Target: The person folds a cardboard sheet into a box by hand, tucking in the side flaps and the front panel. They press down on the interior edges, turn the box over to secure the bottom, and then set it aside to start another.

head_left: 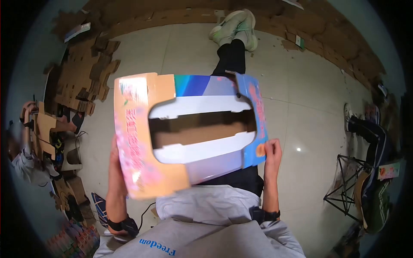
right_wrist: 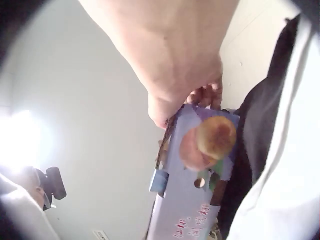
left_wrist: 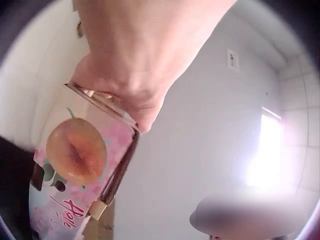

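A printed cardboard fruit box [head_left: 137,172] is held up in front of the body in the head view. Its left end is peach with pink blossoms, its right end blue, and a wide cut-out with white flaps shows the brown inside. My left hand [head_left: 115,167] grips the peach end, most of its fingers hidden behind the panel. At the near corner of the blue end, my right hand [head_left: 272,155] pinches the edge with thumb and fingers. Both wrist views show a peach picture on the box's side, with the left hand [left_wrist: 122,92] and right hand [right_wrist: 187,90] at its edge.
Flattened cardboard [head_left: 81,73] lies stacked at the left. A brown cardboard strip [head_left: 172,15] runs along the far side. Another person's arm and a cardboard piece [head_left: 46,129] show at far left. A black wire frame [head_left: 344,185] and a seated person's leg [head_left: 370,133] are at right.
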Demonstrator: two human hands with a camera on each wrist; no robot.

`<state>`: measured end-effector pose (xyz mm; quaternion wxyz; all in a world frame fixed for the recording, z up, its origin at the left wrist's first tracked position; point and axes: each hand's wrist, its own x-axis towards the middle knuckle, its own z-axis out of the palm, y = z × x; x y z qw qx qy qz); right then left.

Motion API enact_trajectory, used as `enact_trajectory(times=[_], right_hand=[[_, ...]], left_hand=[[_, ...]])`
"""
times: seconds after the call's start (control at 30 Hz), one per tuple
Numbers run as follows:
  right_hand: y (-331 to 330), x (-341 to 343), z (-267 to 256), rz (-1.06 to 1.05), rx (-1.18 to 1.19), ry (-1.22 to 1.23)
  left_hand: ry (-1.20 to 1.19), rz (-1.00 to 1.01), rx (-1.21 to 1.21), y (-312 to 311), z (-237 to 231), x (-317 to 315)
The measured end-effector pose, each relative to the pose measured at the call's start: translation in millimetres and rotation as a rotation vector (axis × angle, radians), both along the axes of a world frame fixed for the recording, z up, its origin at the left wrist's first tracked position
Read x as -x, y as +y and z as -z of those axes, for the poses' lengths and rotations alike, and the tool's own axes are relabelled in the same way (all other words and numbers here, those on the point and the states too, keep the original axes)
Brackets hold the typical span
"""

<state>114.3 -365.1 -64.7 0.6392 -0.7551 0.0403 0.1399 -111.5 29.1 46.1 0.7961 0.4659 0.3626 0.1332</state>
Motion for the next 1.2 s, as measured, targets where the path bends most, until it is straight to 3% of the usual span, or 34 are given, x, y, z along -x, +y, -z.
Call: enact_trajectory(times=[0.13,0.23,0.3,0.4,0.47,0.5,0.57,0.67,0.73,0.8,0.9,1.0,1.2], right_hand=[[-12,31,-38,-0.197,0.052,0.027],[-19,22,-42,-0.31,0.277,0.081],[-14,-1,-56,-0.373,0.345,-0.012],[3,-45,-79,-0.398,0.498,-0.311],[24,-65,-106,-0.444,0.658,-0.379],[36,-75,-118,-0.498,0.638,-0.393],[59,-93,-132,-0.595,0.596,-0.414],[84,-115,-126,-0.601,0.51,-0.444],[79,-120,-99,-0.59,0.619,-0.471],[65,-125,-79,-0.63,0.694,-0.491],[53,-116,-68,-0.427,0.461,-0.415],[43,-112,-63,-0.413,0.643,-0.607],[46,-108,-64,-0.244,0.42,-0.473]], left_hand=[[0.331,0.224,-0.381,12,-15,-11],[0.369,0.276,-0.434,16,-6,-18],[0.33,0.276,-0.423,22,8,-17],[0.261,0.388,-0.857,24,6,-40],[0.412,0.529,-1.071,11,-17,-72],[0.486,0.599,-1.179,5,-25,-87],[0.401,0.672,-1.245,-1,-25,-105],[0.368,0.775,-1.344,-29,-19,-126],[0.375,0.823,-1.4,-51,-11,-133],[0.35,0.794,-1.454,-57,-11,-135],[0.334,0.74,-1.505,-60,-4,-132],[0.321,0.67,-1.512,-61,4,-130],[0.293,0.572,-1.541,-65,6,-128]])
